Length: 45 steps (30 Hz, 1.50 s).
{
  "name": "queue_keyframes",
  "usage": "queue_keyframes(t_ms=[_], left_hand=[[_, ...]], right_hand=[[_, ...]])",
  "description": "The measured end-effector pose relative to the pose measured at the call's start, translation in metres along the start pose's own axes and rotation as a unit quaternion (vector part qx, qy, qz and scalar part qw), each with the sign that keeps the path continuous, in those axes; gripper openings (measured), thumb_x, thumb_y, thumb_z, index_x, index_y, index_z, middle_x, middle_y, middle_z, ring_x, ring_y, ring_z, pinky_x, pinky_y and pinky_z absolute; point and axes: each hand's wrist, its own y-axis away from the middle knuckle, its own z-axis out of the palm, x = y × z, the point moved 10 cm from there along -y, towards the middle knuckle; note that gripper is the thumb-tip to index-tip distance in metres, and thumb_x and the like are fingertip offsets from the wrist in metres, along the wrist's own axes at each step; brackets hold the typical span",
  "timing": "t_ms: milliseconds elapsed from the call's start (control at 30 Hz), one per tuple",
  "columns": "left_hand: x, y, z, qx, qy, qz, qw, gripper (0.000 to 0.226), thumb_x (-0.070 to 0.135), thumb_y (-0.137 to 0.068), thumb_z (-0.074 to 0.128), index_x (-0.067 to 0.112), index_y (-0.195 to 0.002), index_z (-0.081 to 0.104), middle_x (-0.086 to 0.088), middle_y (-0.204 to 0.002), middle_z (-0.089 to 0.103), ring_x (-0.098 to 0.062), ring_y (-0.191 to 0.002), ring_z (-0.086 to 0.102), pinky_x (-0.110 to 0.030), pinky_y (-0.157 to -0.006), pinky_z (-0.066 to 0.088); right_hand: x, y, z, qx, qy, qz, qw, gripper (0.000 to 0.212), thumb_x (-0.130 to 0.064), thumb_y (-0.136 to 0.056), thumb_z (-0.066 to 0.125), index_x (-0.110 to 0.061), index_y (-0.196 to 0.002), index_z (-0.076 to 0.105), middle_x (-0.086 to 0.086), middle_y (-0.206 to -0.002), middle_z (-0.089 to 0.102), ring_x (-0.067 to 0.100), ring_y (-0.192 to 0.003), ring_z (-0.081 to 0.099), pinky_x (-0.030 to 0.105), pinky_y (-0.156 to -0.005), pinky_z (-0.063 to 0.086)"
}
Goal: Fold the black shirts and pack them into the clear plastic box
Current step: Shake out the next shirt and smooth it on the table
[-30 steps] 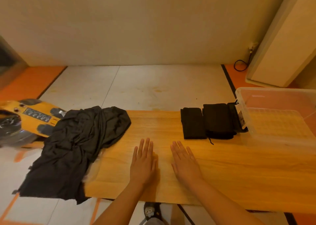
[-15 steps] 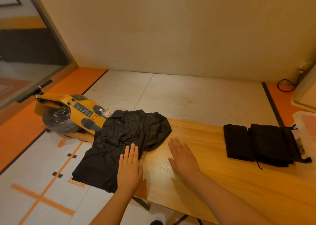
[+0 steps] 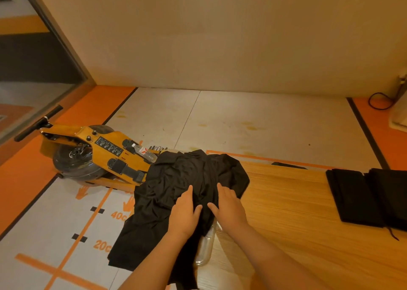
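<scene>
The left hand (image 3: 184, 211) and right hand (image 3: 229, 208) had shifted from the wooden table (image 3: 293, 203) onto the crumpled black shirt (image 3: 176, 175), fingers flat, gripping nothing, apparently starting another fold.

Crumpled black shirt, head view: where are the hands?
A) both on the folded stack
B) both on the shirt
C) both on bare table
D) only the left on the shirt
B: the left hand and right hand both rest side by side on the crumpled black shirt at the left end of the table.
</scene>
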Motion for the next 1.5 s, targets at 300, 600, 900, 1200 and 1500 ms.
queue_keyframes(t_ms=[300, 600, 900, 1200, 1500], left_hand=[[-0.009, -0.039, -0.029, 0.081, 0.066, -0.010, 0.994, 0.014, 0.031, -0.097, 0.053, 0.021, -0.087, 0.050, 0.002, -0.087, 0.058, -0.021, -0.090, 0.055, -0.038, -0.078, 0.046], [0.082, -0.054, -0.137, 0.146, 0.235, 0.117, 0.954, 0.017, 0.028, -0.099, 0.052, 0.019, -0.084, 0.053, 0.005, -0.070, 0.054, -0.004, -0.065, 0.052, -0.016, -0.055, 0.037], [0.211, -0.035, -0.242, 0.216, 0.131, 0.236, 0.938, 0.022, 0.042, -0.097, 0.052, 0.026, -0.085, 0.059, 0.000, -0.073, 0.062, -0.014, -0.068, 0.057, -0.032, -0.055, 0.042], [0.318, 0.005, -0.273, 0.262, 0.176, 0.292, 0.903, 0.023, 0.041, -0.098, 0.051, 0.022, -0.088, 0.060, -0.003, -0.080, 0.065, -0.018, -0.075, 0.062, -0.048, -0.066, 0.055], [0.394, -0.004, -0.264, 0.227, 0.166, 0.278, 0.918, 0.025, 0.037, -0.098, 0.051, 0.016, -0.091, 0.061, -0.005, -0.083, 0.063, -0.018, -0.074, 0.059, -0.025, -0.060, 0.046]], right_hand=[[0.006, -0.024, -0.005, 0.074, -0.151, 0.119, 0.979, 0.012, -0.028, -0.101, 0.044, -0.017, -0.097, 0.047, -0.001, -0.090, 0.053, 0.015, -0.082, 0.052, 0.023, -0.062, 0.039], [-0.029, -0.037, -0.135, 0.159, -0.386, 0.035, 0.908, 0.020, -0.029, -0.103, 0.039, -0.011, -0.094, 0.044, 0.000, -0.065, 0.040, 0.012, -0.057, 0.037, 0.029, -0.053, 0.028], [-0.024, -0.010, -0.311, 0.159, -0.381, -0.089, 0.907, 0.019, -0.032, -0.099, 0.048, -0.019, -0.086, 0.054, 0.019, -0.081, 0.059, 0.020, -0.070, 0.053, 0.029, -0.064, 0.040], [0.019, 0.071, -0.416, 0.049, -0.243, -0.112, 0.962, 0.013, -0.032, -0.090, 0.064, -0.019, -0.094, 0.063, -0.001, -0.080, 0.071, 0.010, -0.075, 0.067, 0.018, -0.063, 0.052], [0.055, 0.106, -0.504, 0.216, -0.372, -0.111, 0.896, 0.007, -0.027, -0.094, 0.060, -0.024, -0.100, 0.060, 0.002, -0.108, 0.063, 0.013, -0.093, 0.061, 0.017, -0.067, 0.050]])
